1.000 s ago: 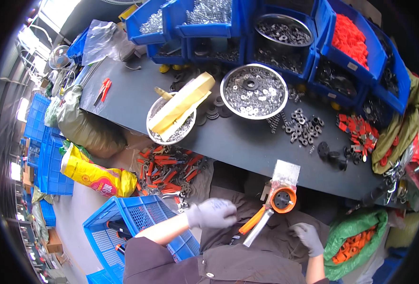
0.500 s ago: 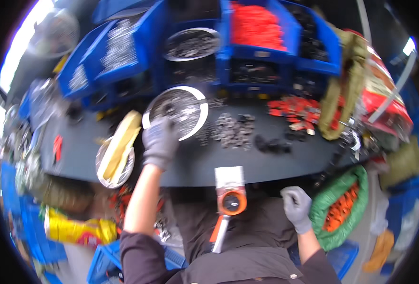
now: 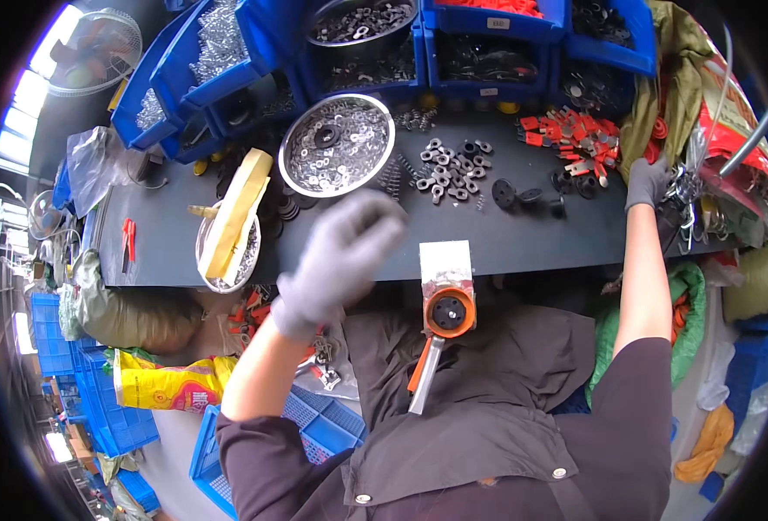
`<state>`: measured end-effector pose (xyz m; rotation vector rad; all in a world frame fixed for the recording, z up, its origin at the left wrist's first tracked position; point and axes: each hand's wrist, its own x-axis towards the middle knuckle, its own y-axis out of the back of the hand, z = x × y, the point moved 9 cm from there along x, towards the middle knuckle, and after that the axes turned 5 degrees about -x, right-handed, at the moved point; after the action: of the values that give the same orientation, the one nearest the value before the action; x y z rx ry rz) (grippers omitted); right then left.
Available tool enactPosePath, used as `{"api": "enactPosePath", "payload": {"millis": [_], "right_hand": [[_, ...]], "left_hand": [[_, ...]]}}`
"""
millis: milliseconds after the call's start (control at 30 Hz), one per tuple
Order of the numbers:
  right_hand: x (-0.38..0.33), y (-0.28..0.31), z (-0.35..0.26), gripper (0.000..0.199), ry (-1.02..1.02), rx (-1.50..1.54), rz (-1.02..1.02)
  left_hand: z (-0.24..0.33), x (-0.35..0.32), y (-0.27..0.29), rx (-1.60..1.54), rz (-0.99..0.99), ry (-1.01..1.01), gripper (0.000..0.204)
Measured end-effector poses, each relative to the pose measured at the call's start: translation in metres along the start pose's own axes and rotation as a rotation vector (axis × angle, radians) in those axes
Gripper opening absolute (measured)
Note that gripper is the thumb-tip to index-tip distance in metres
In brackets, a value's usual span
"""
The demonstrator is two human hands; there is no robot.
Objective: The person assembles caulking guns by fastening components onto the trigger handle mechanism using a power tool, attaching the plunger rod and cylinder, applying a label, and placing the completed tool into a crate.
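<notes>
Grey gloves are worn on the left hand (image 3: 342, 252) and the right hand (image 3: 647, 181). The sleeves are dark brown. The table (image 3: 540, 239) is dark grey. A silver bowl (image 3: 337, 145) is filled with shiny silver rings. The bins (image 3: 523, 22) at the back are bright blue. Small red pieces (image 3: 566, 137) are spread near the right hand. An orange and silver tool (image 3: 446, 304) is fixed at the table edge. A yellow bag (image 3: 168, 386) is seen on the floor, and a green bag (image 3: 684, 317) by the right arm.

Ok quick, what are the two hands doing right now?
Left hand: blurred above the table edge, loosely curled; cannot tell if it holds anything.
Right hand: on the metal hooks; grip cannot be told.
</notes>
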<state>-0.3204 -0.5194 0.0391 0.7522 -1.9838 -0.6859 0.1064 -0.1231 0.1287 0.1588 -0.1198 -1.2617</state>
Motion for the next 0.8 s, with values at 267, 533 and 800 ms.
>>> {"api": "enactPosePath", "payload": {"millis": [267,533,800], "right_hand": [[0.006,-0.049,0.016,0.054,0.533,0.089,-0.327],[-0.038,-0.018,0.000,0.052,0.493,0.121,-0.332],[-0.030,-0.014,0.064,0.040,0.469,0.141,-0.128]], "left_hand": [[0.002,-0.043,-0.075,0.340,-0.439,-0.018,0.015],[-0.031,-0.046,-0.080,0.001,-0.520,0.249,0.028],[-0.013,-0.056,-0.068,0.255,-0.274,-0.122,0.037]]}}
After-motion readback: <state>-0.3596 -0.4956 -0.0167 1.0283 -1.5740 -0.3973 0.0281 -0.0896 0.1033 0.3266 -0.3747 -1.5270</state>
